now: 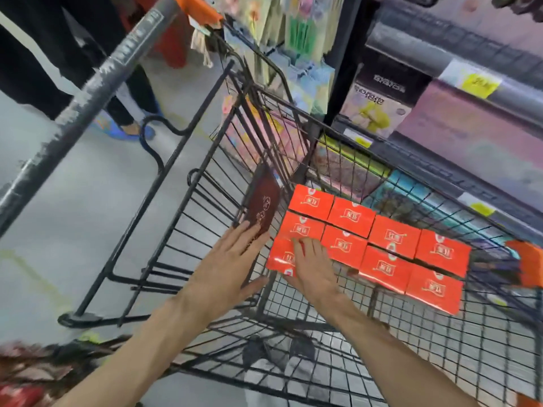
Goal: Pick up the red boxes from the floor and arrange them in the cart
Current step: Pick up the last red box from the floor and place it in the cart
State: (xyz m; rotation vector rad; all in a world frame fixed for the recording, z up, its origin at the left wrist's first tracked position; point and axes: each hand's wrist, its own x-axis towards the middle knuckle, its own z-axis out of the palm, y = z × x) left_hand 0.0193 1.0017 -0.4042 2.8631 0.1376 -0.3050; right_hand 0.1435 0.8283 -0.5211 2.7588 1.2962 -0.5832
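Note:
Several red boxes (393, 236) lie flat in tight rows on the wire floor of the black shopping cart (182, 207). My right hand (313, 265) rests flat, fingers spread, on the nearest red box (280, 259) at the left end of the rows. My left hand (232, 259) is beside it, fingers apart, pressing against a dark maroon packet (263, 207) that stands on edge against the cart's wire wall. Neither hand grips anything.
The cart's grey handle (88, 104) crosses the upper left. Store shelves (440, 113) with goods run along the right. Another person's legs and blue shoes (129, 130) stand on the grey floor at upper left. Red packaging (20, 395) lies at bottom left.

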